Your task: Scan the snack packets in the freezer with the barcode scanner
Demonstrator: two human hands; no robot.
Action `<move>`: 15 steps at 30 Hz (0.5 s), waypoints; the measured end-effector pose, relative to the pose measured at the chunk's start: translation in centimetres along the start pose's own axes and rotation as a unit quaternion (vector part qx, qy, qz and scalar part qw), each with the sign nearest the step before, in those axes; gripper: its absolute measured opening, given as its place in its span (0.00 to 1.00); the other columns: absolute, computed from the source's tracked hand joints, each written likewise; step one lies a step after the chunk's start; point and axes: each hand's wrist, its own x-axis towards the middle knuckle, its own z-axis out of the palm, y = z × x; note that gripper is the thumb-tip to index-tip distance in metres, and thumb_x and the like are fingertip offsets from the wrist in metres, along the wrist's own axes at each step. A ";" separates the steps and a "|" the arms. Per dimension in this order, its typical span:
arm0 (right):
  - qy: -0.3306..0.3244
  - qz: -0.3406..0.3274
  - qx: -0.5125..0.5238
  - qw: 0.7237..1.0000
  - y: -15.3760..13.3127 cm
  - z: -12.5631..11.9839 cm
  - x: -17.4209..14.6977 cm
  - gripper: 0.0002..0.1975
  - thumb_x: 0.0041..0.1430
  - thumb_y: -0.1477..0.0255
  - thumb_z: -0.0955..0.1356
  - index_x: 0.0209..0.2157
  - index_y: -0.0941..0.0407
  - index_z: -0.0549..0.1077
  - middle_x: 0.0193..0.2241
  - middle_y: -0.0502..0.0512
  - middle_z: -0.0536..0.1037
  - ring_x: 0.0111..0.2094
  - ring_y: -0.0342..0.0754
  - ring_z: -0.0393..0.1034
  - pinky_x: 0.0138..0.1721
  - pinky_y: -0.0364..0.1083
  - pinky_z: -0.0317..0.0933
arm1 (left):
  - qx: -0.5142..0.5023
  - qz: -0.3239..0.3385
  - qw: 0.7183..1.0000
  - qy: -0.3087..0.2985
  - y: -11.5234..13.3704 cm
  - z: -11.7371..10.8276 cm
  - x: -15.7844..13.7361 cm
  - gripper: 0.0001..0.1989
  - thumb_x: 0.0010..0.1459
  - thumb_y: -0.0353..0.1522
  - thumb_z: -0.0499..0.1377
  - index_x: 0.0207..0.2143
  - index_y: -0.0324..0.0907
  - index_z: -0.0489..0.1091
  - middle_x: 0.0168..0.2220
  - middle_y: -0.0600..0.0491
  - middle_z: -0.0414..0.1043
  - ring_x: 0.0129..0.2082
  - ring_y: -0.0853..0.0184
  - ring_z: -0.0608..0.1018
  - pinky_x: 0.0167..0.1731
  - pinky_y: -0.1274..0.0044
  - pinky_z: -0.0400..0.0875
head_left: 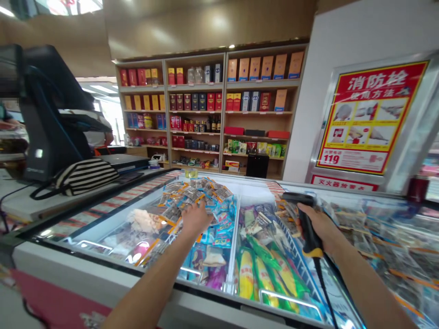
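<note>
My right hand (pixel 320 228) is wrapped round the black and yellow grip of a handheld barcode scanner (pixel 310 233). Its head points left, and a cable hangs from the handle. Over a pile of small clear snack packets with orange and blue edges (pixel 183 189), my left hand (pixel 196 219) reaches with its fingers spread, touching the packets. The pile lies on the glass top of a chest freezer (pixel 123 269). Through the glass show blue packs (pixel 224 224) and corn in green and yellow wrappers (pixel 260 269).
At the left stands a black checkout terminal (pixel 51 114) with a striped pouch (pixel 87 176) beside it. More packets (pixel 387 242) lie on the right. Shelves (pixel 195 112) of boxes and bottles line the back. A red fire-hydrant poster (pixel 372 116) hangs on the wall.
</note>
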 end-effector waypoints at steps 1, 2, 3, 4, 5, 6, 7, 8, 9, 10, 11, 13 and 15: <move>-0.013 0.001 -0.003 1.000 0.1 0.5 -0.1 0.10 0.49 0.65 0.64 0.21 0.57 0.63 0.11 0.47 0.67 0.10 0.40 0.60 0.09 0.40 0.56 | -0.007 0.006 1.000 -0.016 0.2 0.3 -0.2 0.26 0.45 0.40 0.53 0.48 0.39 0.59 0.43 0.40 0.65 0.44 0.51 0.66 0.41 0.62 0.58; -0.023 0.002 -0.006 1.000 0.3 1.0 -0.1 0.10 0.49 0.65 0.64 0.21 0.57 0.63 0.11 0.47 0.67 0.10 0.40 0.59 0.09 0.40 0.55 | -0.022 0.017 0.999 -0.028 0.6 0.8 -0.2 0.28 0.45 0.40 0.54 0.49 0.39 0.59 0.43 0.40 0.64 0.44 0.52 0.67 0.41 0.64 0.59; -0.031 0.004 -0.007 0.999 0.5 1.3 -0.2 0.10 0.49 0.65 0.64 0.22 0.57 0.63 0.11 0.47 0.67 0.10 0.40 0.59 0.09 0.39 0.55 | -0.045 0.030 0.998 -0.036 1.2 1.3 -0.1 0.29 0.44 0.39 0.55 0.49 0.40 0.58 0.44 0.41 0.64 0.44 0.53 0.67 0.41 0.66 0.60; -0.035 0.007 -0.008 0.999 0.7 1.5 -0.2 0.10 0.50 0.65 0.63 0.22 0.57 0.63 0.11 0.47 0.66 0.10 0.40 0.59 0.09 0.39 0.55 | -0.076 0.043 0.995 -0.040 2.0 1.9 0.1 0.30 0.43 0.37 0.57 0.50 0.40 0.57 0.44 0.41 0.63 0.44 0.55 0.68 0.40 0.69 0.61; -0.036 0.013 -0.009 0.999 0.9 1.7 -0.3 0.10 0.50 0.65 0.63 0.22 0.57 0.63 0.10 0.47 0.66 0.10 0.39 0.59 0.09 0.39 0.54 | -0.112 0.052 0.992 -0.039 2.8 2.5 0.5 0.31 0.41 0.35 0.58 0.50 0.40 0.57 0.46 0.41 0.63 0.44 0.57 0.68 0.40 0.72 0.62; -0.039 0.020 -0.009 0.999 1.1 1.7 -0.3 0.10 0.50 0.65 0.63 0.22 0.57 0.63 0.10 0.47 0.66 0.09 0.39 0.58 0.08 0.39 0.54 | -0.155 0.050 0.986 -0.033 3.6 3.2 0.9 0.32 0.40 0.33 0.59 0.50 0.40 0.56 0.47 0.42 0.62 0.43 0.60 0.69 0.39 0.74 0.62; -0.045 0.030 -0.005 0.999 1.3 1.8 -0.4 0.11 0.50 0.65 0.63 0.22 0.57 0.63 0.10 0.47 0.65 0.09 0.39 0.58 0.09 0.39 0.54 | -0.203 0.035 0.978 -0.028 4.4 3.8 1.4 0.32 0.39 0.31 0.59 0.50 0.40 0.56 0.47 0.42 0.61 0.41 0.61 0.70 0.37 0.76 0.63; -0.055 0.043 0.003 0.998 1.5 1.8 -0.5 0.11 0.50 0.64 0.63 0.22 0.57 0.63 0.10 0.47 0.65 0.09 0.39 0.58 0.09 0.39 0.54 | -0.259 0.006 0.965 -0.028 5.3 4.4 1.9 0.32 0.39 0.29 0.59 0.50 0.39 0.56 0.46 0.43 0.62 0.39 0.63 0.71 0.35 0.78 0.64; -0.066 0.056 0.015 0.996 1.7 1.8 -0.6 0.12 0.50 0.63 0.62 0.21 0.57 0.63 0.10 0.47 0.65 0.10 0.39 0.58 0.09 0.39 0.55 | -0.319 -0.032 0.947 -0.032 6.0 5.0 2.4 0.31 0.39 0.28 0.59 0.50 0.39 0.57 0.44 0.44 0.65 0.36 0.65 0.72 0.32 0.78 0.65; -0.079 0.069 0.029 0.994 1.9 1.7 -0.7 0.12 0.50 0.63 0.62 0.22 0.57 0.63 0.11 0.47 0.66 0.10 0.39 0.59 0.10 0.39 0.56 | -0.382 -0.073 0.921 -0.032 6.8 5.5 2.9 0.29 0.41 0.27 0.58 0.49 0.39 0.58 0.41 0.46 0.67 0.34 0.66 0.73 0.30 0.79 0.65; -0.093 0.079 0.042 0.992 2.1 1.7 -0.9 0.12 0.50 0.63 0.62 0.22 0.57 0.63 0.12 0.47 0.66 0.11 0.39 0.59 0.10 0.39 0.56 | -0.446 -0.110 0.888 -0.029 7.4 5.9 3.5 0.27 0.42 0.27 0.57 0.48 0.38 0.59 0.38 0.47 0.69 0.31 0.67 0.73 0.28 0.79 0.65; -0.116 0.094 0.060 0.987 2.3 1.8 -1.2 0.12 0.49 0.62 0.63 0.24 0.57 0.64 0.13 0.46 0.67 0.12 0.39 0.60 0.11 0.39 0.57 | -0.566 -0.150 0.811 -0.013 8.5 6.6 4.3 0.21 0.44 0.26 0.56 0.44 0.37 0.62 0.32 0.49 0.71 0.28 0.69 0.74 0.26 0.80 0.65; -0.136 0.106 0.067 0.983 2.5 1.9 -1.6 0.12 0.49 0.61 0.63 0.25 0.57 0.64 0.14 0.46 0.67 0.12 0.39 0.60 0.11 0.39 0.58 | -0.655 -0.147 0.741 0.024 9.2 7.0 5.0 0.17 0.44 0.25 0.56 0.40 0.37 0.66 0.29 0.50 0.72 0.27 0.69 0.74 0.26 0.80 0.66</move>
